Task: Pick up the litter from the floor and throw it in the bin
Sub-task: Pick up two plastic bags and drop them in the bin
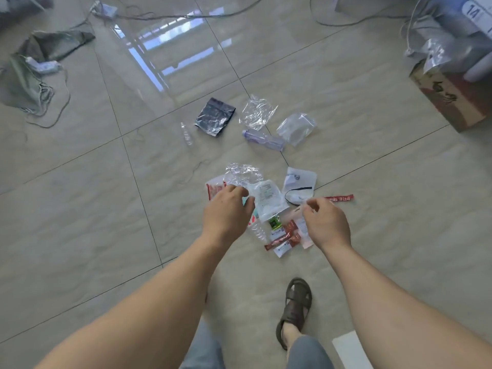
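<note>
Litter lies scattered on the tiled floor. My left hand (pixel 227 211) hovers with curled fingers at the edge of a crumpled clear plastic film (pixel 242 174) and a white plastic bag (pixel 266 201), holding nothing that I can see. My right hand (pixel 326 222) is over a pale wrapper (pixel 303 230), thumb and forefinger close together; whether they pinch it is unclear. Red sachets (pixel 285 238), a green packet (pixel 274 222) and a red stick sachet (pixel 340 198) lie nearby. A cardboard box (pixel 447 97) lined with clear plastic stands at the far right.
Farther off lie a dark foil bag (pixel 215 116), clear film (pixel 257 111), a zip bag (pixel 296 128), a purple bottle (pixel 263 139) and a small clear bottle (pixel 187 133). Grey cloth (pixel 26 75) and cables sit at the left. My sandalled foot (pixel 295 310) is below.
</note>
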